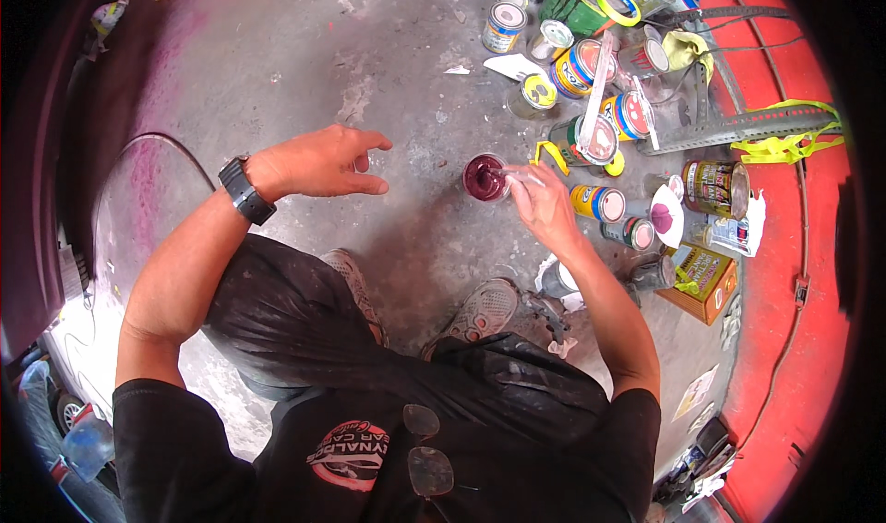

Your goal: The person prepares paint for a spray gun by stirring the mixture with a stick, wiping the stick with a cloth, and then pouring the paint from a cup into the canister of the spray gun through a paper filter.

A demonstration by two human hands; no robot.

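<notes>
On the grey floor in front of me stands a small clear cup of dark red paint [482,180]. My right hand [546,209] is at its right side, fingers pinched around a thin pale stirring stick [519,175] whose far end dips into the paint. To the left of the cup, my left hand [325,161] hangs in the air with nothing in it. Its thumb and index finger are spread and the other fingers partly curled. That wrist wears a black watch [246,192].
Several paint cans crowd the right, among them a yellow-and-blue can [598,203] near my right hand. Beyond them is a green bucket [574,4] with a yellow tape roll [618,5]. A rectangular gold can [701,281] and a spray gun [546,312] sit nearer. A red wall bounds the right.
</notes>
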